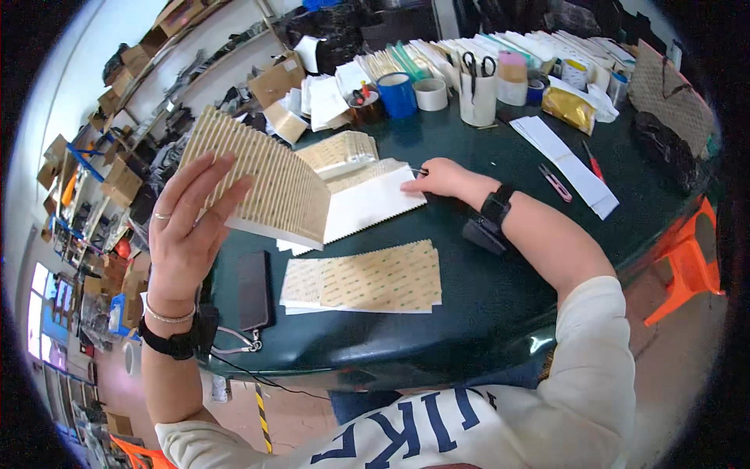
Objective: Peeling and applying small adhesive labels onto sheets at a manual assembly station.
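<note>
My left hand point(191, 207) is closed on the edge of a tan sheet of narrow parallel strips point(266, 180), raised and tilted above the table. Its lower edge meets a white sheet with a toothed edge point(367, 207), lying flat. At that sheet's far right corner, my right hand point(445, 180) is closed, thumb against the white surface. A slim dark metal tool point(420, 170) pokes out from its fingers; most of it is hidden. Behind lies a stack of tan-backed sheets point(344, 152). Nearer me are more tan-backed sheets with green print point(379, 277).
A black phone point(254, 291) with a strap lies near the left edge of the dark green table point(484, 305). To the right are pink-handled snips point(555, 183), long white strips point(566, 164) and a red-handled tool point(594, 162). Scissors in a white cup point(477, 94) and tape rolls stand behind.
</note>
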A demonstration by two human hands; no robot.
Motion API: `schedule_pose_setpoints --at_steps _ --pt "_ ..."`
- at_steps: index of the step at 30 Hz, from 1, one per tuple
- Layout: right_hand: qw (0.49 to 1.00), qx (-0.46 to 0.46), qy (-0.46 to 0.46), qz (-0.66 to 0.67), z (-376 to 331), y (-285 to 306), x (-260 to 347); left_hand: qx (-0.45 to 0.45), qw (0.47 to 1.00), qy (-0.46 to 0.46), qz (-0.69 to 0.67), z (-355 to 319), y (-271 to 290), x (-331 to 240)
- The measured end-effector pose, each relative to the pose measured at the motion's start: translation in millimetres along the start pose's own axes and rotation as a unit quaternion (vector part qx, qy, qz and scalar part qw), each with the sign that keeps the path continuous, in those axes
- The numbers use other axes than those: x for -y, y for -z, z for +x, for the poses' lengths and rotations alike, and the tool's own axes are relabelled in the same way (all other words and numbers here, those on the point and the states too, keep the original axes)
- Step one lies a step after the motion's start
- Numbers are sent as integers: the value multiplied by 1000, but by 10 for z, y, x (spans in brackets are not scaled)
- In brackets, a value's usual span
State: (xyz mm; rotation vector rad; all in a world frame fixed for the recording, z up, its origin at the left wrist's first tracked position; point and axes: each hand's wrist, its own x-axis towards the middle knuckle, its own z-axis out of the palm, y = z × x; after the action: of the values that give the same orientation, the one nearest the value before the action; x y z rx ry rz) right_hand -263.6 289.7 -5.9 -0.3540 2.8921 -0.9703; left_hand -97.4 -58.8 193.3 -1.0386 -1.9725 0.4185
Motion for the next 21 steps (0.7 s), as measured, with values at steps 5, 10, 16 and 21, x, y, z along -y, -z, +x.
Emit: schedule_pose_setpoints --at_steps 5,10,16,21 --pt "995 -55 63 54 -115 -80 -9 -9 1000 12 27 230 -2 118" --pt "970 -78 198 120 -725 -10 17 -107 989 96 31 338 -536 111" --pt "939 27 331 87 -1132 90 107 -18 967 219 -128 -301 -1358 -283" --pt "934 81 347 -16 -1137 64 152 235 929 220 -183 -809 -1731 -346"
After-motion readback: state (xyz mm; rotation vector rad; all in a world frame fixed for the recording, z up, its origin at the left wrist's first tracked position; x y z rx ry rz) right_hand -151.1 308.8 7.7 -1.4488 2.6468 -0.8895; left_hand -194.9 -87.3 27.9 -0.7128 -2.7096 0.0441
